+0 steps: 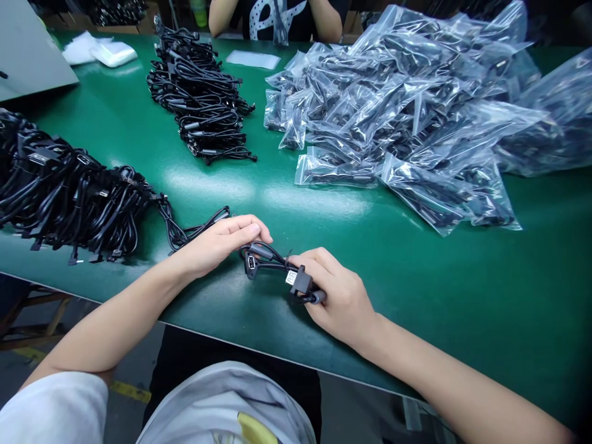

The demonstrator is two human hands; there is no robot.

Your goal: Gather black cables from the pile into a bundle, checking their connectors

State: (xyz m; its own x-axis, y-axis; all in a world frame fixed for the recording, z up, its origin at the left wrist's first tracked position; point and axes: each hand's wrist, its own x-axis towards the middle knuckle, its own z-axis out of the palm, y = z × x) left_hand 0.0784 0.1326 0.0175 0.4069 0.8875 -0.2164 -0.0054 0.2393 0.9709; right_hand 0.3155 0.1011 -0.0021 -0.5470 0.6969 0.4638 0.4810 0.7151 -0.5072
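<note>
One head-mounted camera supplies the view. It is positioned above and behind the left hand [226, 240] and right hand [342, 296], on the wearer's side of the table [213, 191], and faces forward and down. Both hands register near the middle of the frame at close range. The shirt [226, 401], nearer than the hands, occupies the bottom edge. Beyond the hands, coverage extends across the table to a person [277, 18], cropped by the top edge. The table's near edge crosses the frame obliquely, descending toward the right-hand side.
</note>
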